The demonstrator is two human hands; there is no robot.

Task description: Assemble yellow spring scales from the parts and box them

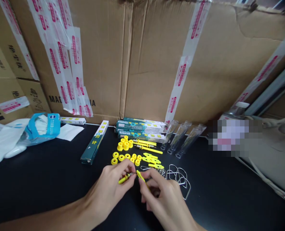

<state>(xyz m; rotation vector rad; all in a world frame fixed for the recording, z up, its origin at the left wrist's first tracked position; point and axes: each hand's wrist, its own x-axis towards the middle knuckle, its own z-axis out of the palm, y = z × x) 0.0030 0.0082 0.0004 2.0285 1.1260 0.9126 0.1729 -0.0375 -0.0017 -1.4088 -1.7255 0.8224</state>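
Between the fingertips of my left hand [110, 184] is a yellow spring-scale rod [123, 179] with a metal spring at its tip. My right hand [165, 192] pinches a small yellow plastic tab [139, 175], its end close to the spring's tip; whether they touch I cannot tell. Just beyond my hands lie several yellow ring caps [121, 157], taller yellow plugs [125, 146] and flat yellow tabs [156, 166]. Two more yellow rods with springs [149, 149] rest behind them. Bent wire hooks [178, 176] are heaped beyond my right hand, partly covering small metal pieces.
Clear plastic tubes [190, 141] lean at the back right. Small printed boxes [139, 134] are stacked before a large cardboard box [152, 64], and another printed box [94, 144] lies left. A blue tissue pack [46, 125] and a capped bottle [240, 110] stand at the sides.
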